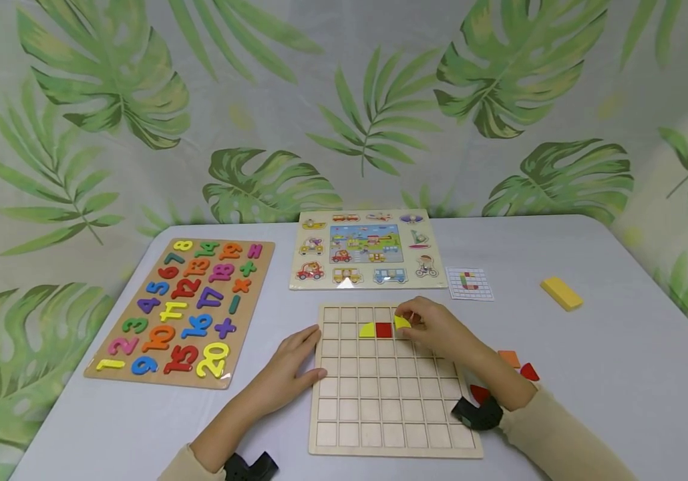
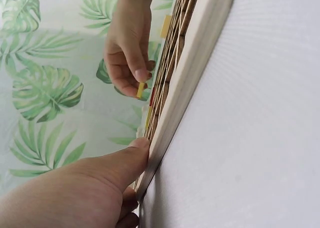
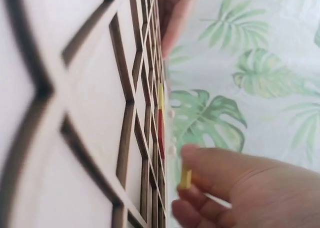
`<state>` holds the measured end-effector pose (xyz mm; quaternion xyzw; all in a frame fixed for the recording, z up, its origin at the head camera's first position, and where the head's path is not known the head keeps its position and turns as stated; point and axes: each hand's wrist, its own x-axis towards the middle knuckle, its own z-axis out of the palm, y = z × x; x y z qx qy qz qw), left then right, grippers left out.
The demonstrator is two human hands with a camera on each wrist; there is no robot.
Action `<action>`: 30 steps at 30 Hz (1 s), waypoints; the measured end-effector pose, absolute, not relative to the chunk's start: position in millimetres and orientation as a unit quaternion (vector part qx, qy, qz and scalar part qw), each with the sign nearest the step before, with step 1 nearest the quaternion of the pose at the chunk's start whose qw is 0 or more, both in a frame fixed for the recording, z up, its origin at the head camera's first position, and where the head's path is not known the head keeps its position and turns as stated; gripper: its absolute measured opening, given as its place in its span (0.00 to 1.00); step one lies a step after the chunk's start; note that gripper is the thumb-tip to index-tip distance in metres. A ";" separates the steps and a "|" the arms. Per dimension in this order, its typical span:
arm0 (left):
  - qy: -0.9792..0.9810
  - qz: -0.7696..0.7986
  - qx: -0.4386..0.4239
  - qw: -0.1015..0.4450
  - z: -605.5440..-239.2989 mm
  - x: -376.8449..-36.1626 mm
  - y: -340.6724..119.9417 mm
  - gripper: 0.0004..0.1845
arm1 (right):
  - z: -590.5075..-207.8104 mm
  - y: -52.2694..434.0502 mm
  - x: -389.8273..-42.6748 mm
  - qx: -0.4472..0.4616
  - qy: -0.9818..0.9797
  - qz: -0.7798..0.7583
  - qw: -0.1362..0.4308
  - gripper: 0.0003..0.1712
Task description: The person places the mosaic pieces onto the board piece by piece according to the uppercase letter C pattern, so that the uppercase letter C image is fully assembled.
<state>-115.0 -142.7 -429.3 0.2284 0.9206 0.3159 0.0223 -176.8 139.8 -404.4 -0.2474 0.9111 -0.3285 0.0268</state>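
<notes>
A person's right hand is pinching a yellow quarter-circle between thumb and fingers, and both wrist views are showing it just above the wooden grid board, apart from its surface. It is hovering near the board's top edge, right of a red square that is lying in a cell of the second row down. A second yellow piece with one curved side is lying in the next cell to the left of the red one.

The left hand is resting at the board's left edge with thumb and fingers spread apart, the thumb pressing on the rim. The board itself is lying flat near the middle of the table.

Beside the board's right edge, an orange piece and two red pieces, one farther out and one nearer, are lying around the right forearm, which is partly covering them. A yellow block is sitting toward the table's far right corner. A small pattern card is lying beside the bottom right corner of a picture puzzle, which is lying at the table's far edge. A number board is lying along the table's left edge.
</notes>
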 end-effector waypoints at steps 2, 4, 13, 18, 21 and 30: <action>0.920 0.315 0.231 0.022 -429.3 -115.3 -142.8 0.36 | -409.0 140.4 -177.7 -0.248 0.914 -0.318 0.032 0.15; 0.920 0.314 0.233 0.022 -429.1 -115.7 -142.5 0.36 | -411.6 140.8 -178.1 -0.249 0.915 -0.316 0.037 0.14; 0.919 0.319 0.230 0.025 -429.0 -115.3 -142.2 0.36 | -412.3 143.1 -177.7 -0.260 0.906 -0.330 0.049 0.12; 0.919 0.323 0.225 0.026 -429.8 -114.9 -142.9 0.36 | -411.9 143.0 -178.6 -0.264 0.902 -0.337 0.059 0.12; 0.919 0.323 0.226 0.024 -430.6 -114.9 -143.0 0.36 | -408.1 144.8 -177.7 -0.263 0.901 -0.339 0.062 0.14; 0.921 0.315 0.230 0.022 -431.0 -115.6 -142.7 0.36 | -381.0 177.3 -165.5 -0.248 0.904 -0.345 0.048 0.21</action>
